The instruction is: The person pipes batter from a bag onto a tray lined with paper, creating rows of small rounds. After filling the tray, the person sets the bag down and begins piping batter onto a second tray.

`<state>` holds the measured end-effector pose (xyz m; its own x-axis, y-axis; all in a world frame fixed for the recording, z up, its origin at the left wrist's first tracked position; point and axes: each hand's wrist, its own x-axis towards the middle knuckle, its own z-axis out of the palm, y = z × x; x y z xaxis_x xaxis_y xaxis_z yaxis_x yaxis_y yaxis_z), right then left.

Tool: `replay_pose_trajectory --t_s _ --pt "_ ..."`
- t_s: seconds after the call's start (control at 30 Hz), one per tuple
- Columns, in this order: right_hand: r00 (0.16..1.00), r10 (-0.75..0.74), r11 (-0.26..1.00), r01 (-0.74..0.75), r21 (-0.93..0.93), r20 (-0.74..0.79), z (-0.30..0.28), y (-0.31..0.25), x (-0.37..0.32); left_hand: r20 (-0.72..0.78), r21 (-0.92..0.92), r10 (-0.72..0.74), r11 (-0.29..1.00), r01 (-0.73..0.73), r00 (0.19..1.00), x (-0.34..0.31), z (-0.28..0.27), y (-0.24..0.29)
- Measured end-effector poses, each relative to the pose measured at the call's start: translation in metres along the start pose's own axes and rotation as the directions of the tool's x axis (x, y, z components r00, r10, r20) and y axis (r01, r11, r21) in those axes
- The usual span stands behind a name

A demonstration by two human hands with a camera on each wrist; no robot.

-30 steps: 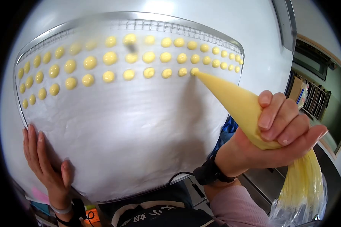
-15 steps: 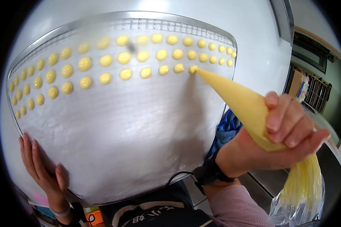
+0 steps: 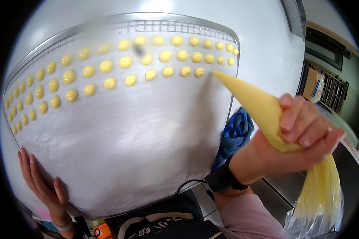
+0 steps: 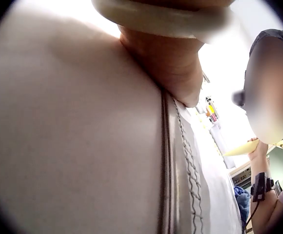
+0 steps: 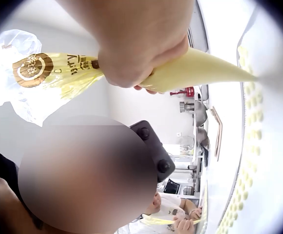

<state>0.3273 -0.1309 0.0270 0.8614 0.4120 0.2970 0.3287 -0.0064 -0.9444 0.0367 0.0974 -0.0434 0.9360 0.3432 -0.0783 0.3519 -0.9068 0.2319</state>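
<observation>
My right hand (image 3: pixel 301 133) grips a piping bag (image 3: pixel 257 107) full of pale yellow batter, its twisted tail hanging below the fist. In the head view the bag's tip is at the paper, just right of the last mound (image 3: pixel 199 72) in the nearest row. Several rows of round yellow mounds run along the far half of the paper-lined tray (image 3: pixel 127 131). At the tray's left edge rests my left hand (image 3: pixel 44 185), fingers straight. From the right wrist view, the fist wraps the bag's wide part and printed plastic (image 5: pixel 75 68) trails behind it.
A wire rack (image 3: pixel 159 27) shows under the paper along the tray's far rim. A blue cloth (image 3: pixel 235 133) lies by the tray's right side. Trays stand in a rack (image 3: pixel 334 93) at the far right. Another person (image 5: pixel 175 214) appears in the right wrist view.
The tray and mounds have shifted left in the head view, with the left hand at its edge. The bag's tip has left the last mound and now sits to its right.
</observation>
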Motion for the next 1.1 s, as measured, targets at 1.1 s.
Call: replay_pose_trajectory --t_s 1.1 --pt "0.984 0.131 0.644 0.009 0.765 -0.122 -0.061 -0.026 0.009 -0.030 0.000 0.036 0.999 -0.036 0.999 0.006 0.000 -0.002"
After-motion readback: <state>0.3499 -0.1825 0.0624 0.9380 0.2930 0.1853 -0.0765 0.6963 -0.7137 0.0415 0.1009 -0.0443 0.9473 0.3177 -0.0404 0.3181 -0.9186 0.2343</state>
